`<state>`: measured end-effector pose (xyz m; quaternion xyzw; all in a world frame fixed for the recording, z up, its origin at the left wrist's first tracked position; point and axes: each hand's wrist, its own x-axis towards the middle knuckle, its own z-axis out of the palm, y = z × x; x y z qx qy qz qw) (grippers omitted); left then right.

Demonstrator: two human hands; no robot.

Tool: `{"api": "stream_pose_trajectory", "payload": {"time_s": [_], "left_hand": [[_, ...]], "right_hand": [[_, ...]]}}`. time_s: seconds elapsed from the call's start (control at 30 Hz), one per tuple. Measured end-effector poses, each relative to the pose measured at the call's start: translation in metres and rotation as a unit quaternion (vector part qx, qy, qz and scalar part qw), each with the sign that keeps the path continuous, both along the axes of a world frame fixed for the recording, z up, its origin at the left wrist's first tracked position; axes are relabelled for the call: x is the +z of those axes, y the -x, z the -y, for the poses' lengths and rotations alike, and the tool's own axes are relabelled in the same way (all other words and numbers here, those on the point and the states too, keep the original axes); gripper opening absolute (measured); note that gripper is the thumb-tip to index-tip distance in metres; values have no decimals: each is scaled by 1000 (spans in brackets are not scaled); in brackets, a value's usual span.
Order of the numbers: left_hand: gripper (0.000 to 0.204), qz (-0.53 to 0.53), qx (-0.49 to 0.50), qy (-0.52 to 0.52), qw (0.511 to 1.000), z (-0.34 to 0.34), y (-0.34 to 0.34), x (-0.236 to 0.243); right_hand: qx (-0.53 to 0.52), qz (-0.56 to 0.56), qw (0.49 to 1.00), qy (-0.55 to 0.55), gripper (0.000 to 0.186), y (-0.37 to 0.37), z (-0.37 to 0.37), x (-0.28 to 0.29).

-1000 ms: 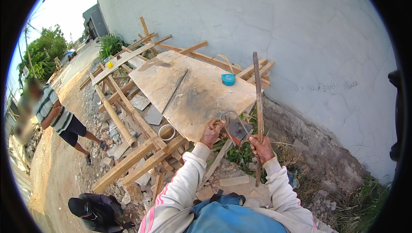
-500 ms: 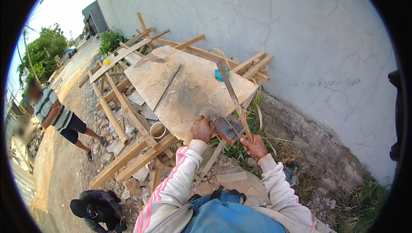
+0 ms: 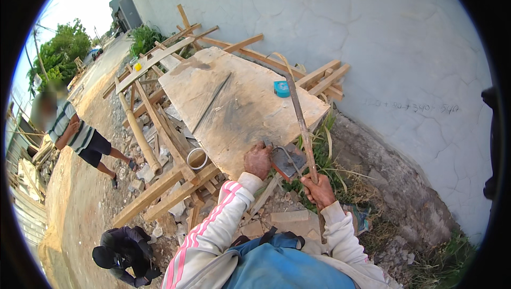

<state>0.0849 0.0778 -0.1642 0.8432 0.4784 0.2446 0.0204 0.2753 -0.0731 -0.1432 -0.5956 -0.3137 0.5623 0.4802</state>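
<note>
My right hand (image 3: 318, 190) is wrapped round a long rusty metal bar (image 3: 302, 124), which rises past the board's right edge and sticks out below my fist. My left hand (image 3: 258, 160) is closed at the near edge of a worn wooden board (image 3: 250, 108), beside a thin bent metal rod (image 3: 287, 155). Its fingers partly hide what they grip, but the rod's end appears to run into them. Under the rod sits a dark metal block with a reddish side (image 3: 290, 165). A teal tape measure (image 3: 281, 89) and thin straight rods (image 3: 212, 102) lie on the board.
Timber beams (image 3: 170, 190) and rubble surround the board, with a white ring-shaped rim (image 3: 197, 158) at left. A cracked wall (image 3: 394, 39) borders the right. One person (image 3: 80, 129) stands on the left path; another in dark clothes (image 3: 125, 254) crouches at lower left.
The rusty bar has swung slightly to the right at its upper end and is more upright. My left hand stays by the block. The whole view has shifted a little.
</note>
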Motion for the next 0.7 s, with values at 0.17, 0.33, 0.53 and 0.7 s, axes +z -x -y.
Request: {"api": "stream_pose_trajectory", "payload": {"time_s": [0.17,0.33,0.53,0.7], "left_hand": [[18,39,14,-24,999,3,-1,-7],[21,47,8,-8,999,3,-2,-10],[22,50,5,-16,999,4,-3,-15],[20,59,12,-16,998,3,0,-14]], "right_hand": [[-31,36,999,-3,16,6,2,-2],[-38,64,997,-7,15,9,1,-5],[-60,55,996,23,18,8,0,-9],[-51,140,988,-38,25,4,5,2]]}}
